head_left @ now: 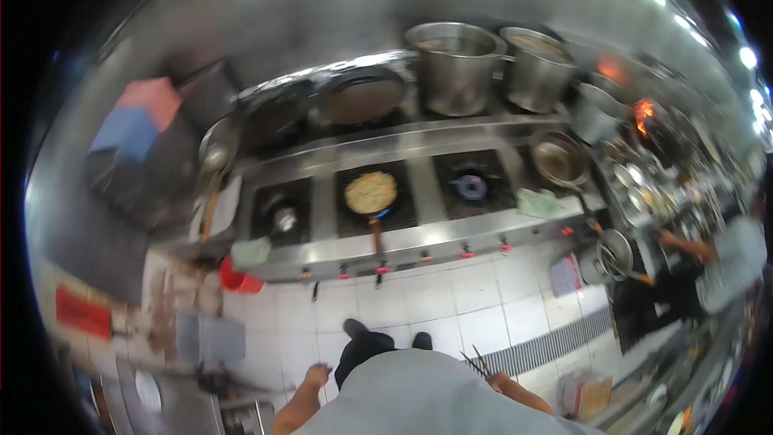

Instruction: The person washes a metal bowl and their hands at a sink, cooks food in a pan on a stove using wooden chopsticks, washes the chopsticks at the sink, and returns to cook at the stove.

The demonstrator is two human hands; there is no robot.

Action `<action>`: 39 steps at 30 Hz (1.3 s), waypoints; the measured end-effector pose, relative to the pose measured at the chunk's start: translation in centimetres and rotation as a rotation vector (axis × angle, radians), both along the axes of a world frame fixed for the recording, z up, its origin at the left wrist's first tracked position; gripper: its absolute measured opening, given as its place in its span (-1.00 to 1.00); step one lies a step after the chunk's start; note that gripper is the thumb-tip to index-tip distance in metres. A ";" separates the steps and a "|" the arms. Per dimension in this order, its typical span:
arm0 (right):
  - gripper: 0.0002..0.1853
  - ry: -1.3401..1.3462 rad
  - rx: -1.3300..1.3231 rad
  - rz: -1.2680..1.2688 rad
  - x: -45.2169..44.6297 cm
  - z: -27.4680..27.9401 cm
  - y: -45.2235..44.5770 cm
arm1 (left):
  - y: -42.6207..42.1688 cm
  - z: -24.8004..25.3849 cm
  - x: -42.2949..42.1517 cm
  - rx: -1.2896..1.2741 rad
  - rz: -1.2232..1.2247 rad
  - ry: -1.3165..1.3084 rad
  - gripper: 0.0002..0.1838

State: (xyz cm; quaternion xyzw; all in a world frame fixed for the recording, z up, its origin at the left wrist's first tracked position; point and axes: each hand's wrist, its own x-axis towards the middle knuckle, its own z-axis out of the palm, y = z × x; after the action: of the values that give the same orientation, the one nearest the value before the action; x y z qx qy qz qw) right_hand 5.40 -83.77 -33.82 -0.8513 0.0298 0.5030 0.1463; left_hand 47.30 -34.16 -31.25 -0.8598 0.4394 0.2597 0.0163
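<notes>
My right hand (501, 384) is closed around a pair of tongs (477, 364), held low at my side with the two arms pointing forward and spread apart. My left hand (318, 374) hangs at my other side with its fingers curled in; nothing shows sticking out of it. In front of me, a frying pan (376, 234) with its handle towards me sits on a lit burner, filled with pale yellowish food (370, 192). Neither hand touches the pan or the stove (322, 254).
Beside the pan is a lit burner (471, 187) with blue flame. Two large stockpots (457, 80) stand behind. A wok (560, 159) and green cloth (539, 203) lie right. A co-worker (729, 266) stands at right near tall flames (644, 117). A red bucket (240, 278) is on the left.
</notes>
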 end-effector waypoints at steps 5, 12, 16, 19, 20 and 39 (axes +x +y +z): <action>-0.70 -0.040 0.015 -0.305 0.3 -5.9 -4.1 | -3.8 2.0 -0.1 -0.154 0.293 0.089 -0.59; -0.74 -0.126 -0.037 -0.459 9.0 -1.1 -3.3 | 0.3 4.4 -3.5 -0.192 0.849 0.274 -0.48; -0.76 -0.260 -0.003 -0.429 11.6 -2.3 -2.2 | 8.8 0.1 -8.7 -0.233 0.903 0.207 -0.47; -0.77 -0.405 0.107 -0.343 14.5 -5.7 -1.4 | 16.3 -2.7 -15.3 -0.217 1.094 0.175 -0.67; -0.78 -0.469 0.125 -0.217 17.0 -1.7 2.0 | 18.9 -4.0 -17.9 -0.237 1.097 0.126 -0.69; -0.68 -0.144 0.806 0.557 33.6 24.9 60.0 | 28.6 0.1 -60.2 0.108 2.003 0.475 -0.72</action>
State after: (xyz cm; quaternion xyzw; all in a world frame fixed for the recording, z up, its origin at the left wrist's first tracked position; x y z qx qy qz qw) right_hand 39.04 -23.78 -8.90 -0.7351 -0.4061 0.4344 0.3257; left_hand -12.86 -5.59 -31.14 -0.7563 -0.4990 0.3368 -0.2560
